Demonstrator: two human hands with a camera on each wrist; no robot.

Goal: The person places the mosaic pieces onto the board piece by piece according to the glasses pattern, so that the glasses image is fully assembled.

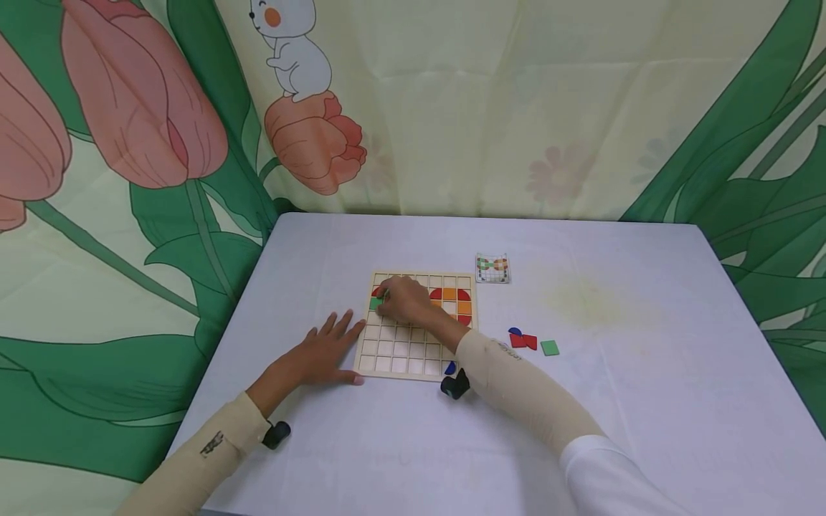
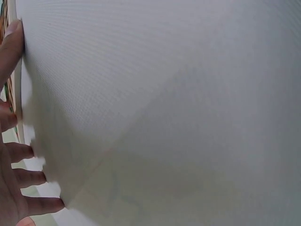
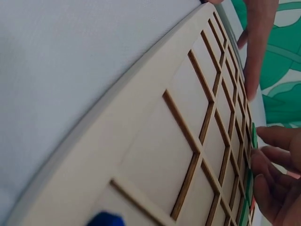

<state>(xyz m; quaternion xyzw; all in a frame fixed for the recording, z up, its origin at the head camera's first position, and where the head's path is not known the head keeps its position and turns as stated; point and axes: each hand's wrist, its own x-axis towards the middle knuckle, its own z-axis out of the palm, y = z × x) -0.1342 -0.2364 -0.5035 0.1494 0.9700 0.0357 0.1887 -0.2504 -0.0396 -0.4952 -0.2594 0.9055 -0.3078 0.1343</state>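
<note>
A wooden grid board [image 1: 387,373] lies on the table, with red, orange and green tiles in its far rows. My right hand [image 1: 406,299] reaches over its far left part, fingers bent down. In the right wrist view, the fingertips [image 3: 265,134] pinch a small green tile [image 3: 254,135] at the board's far side. Under the hand, part of the pattern is hidden. My left hand [image 1: 325,356] rests beside the board's left edge with fingers spread; its thumb touches the near left corner. A blue piece [image 1: 449,368] lies at the board's near right corner.
Right of the board lie red pieces [image 1: 518,341], a blue half-round piece [image 1: 514,331] and a green square [image 1: 550,348]. A pattern card [image 1: 492,269] lies past the board's far right corner. A flowered curtain [image 1: 452,107] hangs behind the white table [image 1: 645,401].
</note>
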